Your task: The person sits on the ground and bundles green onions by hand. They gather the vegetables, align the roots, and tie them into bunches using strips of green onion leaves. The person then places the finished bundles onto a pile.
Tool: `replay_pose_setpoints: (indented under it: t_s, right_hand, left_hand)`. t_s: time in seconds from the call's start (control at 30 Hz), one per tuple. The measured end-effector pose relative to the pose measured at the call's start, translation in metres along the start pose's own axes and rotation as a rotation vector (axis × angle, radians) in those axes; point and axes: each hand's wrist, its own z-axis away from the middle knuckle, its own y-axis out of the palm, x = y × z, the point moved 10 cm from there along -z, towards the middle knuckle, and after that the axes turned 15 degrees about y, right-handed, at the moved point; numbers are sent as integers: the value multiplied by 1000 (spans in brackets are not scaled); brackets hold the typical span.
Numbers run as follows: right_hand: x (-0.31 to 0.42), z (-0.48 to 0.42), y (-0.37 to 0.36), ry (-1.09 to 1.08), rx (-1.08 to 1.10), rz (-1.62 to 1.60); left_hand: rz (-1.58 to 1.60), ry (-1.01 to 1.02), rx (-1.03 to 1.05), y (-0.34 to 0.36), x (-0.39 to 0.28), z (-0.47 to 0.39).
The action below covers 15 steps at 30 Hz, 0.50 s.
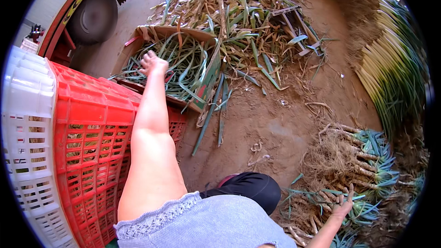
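My left hand (154,63) reaches over a cardboard box (211,75) heaped with long green leaf strips (186,55); its fingers are spread and nothing shows in them. Small red bits show among the strips. At the lower right, my right hand (341,206) is beside a pile of trimmed leeks (367,167) with stringy roots (334,158) and short cut green tops. Its fingers are apart, palm partly turned up. A thin green leaf (356,197) lies by the fingertips; whether they touch it is unclear.
Red plastic crates (96,110) and a white one (29,89) stand close on my left. Behind are a wheel (93,15) and red metal frame. Leaf waste (241,17) with a small wooden frame (296,29) covers the floor ahead. Long leeks (389,65) lie bundled at right.
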Motion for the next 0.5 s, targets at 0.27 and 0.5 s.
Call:
replay_pose_setpoints:
  t_s: [0.27,0.5]
  right_hand:
    - [-10,3,46,12,-14,114]
    - [-42,-10,42,93,-53,164]
  left_hand:
    - [3,380,-365,-10,-29,-20]
    - [-7,488,142,61,-57,-36]
